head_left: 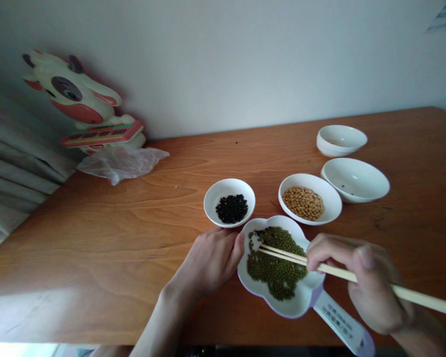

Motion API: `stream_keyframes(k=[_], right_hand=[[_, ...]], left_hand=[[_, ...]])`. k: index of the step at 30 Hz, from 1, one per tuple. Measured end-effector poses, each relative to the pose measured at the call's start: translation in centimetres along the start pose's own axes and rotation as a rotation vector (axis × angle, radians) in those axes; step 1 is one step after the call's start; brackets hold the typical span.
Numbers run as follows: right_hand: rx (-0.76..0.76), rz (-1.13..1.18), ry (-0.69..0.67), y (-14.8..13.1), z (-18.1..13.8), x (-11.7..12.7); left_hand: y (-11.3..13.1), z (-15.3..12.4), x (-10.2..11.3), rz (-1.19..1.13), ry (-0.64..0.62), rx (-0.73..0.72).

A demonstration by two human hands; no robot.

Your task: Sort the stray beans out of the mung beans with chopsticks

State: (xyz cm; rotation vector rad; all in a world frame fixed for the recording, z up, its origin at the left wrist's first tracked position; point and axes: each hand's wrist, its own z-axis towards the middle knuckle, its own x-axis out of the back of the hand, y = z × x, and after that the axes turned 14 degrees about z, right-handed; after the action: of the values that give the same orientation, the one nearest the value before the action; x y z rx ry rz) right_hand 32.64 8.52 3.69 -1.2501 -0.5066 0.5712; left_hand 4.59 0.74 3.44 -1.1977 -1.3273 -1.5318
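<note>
My right hand is closed around a pair of wooden chopsticks, whose tips reach into a flower-shaped white dish of green mung beans. My left hand rests curled against the left rim of that dish, fingers folded, touching it. Just beyond the left hand stands a small white bowl holding black beans. To its right a wider white bowl holds yellow soybeans.
Two more white bowls stand at the back right of the wooden table. A cartoon cow toy and a crumpled plastic bag lie at the back left by the wall. A labelled white handle sticks out under the dish.
</note>
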Motion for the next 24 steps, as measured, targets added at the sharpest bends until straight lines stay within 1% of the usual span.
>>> stream_keyframes(k=[4,7,11,15,24], right_hand=[[0.037,0.004,0.064,-0.1,0.1,-0.1],[0.036,0.009,0.079,-0.5,0.1,0.4],[-0.026,-0.001,0.045,-0.8,0.2,1.0],[-0.084,-0.021,0.023,-0.5,0.2,1.0],[-0.09,0.008,-0.016,-0.3,0.3,0.4]], left_hand=[[0.1,-0.1,0.0,0.005,-0.005,0.005],[0.0,0.0,0.0,0.005,-0.004,0.002],[0.0,0.0,0.1,0.01,0.0,-0.003],[0.0,0.0,0.1,0.02,0.0,-0.005],[0.0,-0.1,-0.1,0.028,0.005,0.003]])
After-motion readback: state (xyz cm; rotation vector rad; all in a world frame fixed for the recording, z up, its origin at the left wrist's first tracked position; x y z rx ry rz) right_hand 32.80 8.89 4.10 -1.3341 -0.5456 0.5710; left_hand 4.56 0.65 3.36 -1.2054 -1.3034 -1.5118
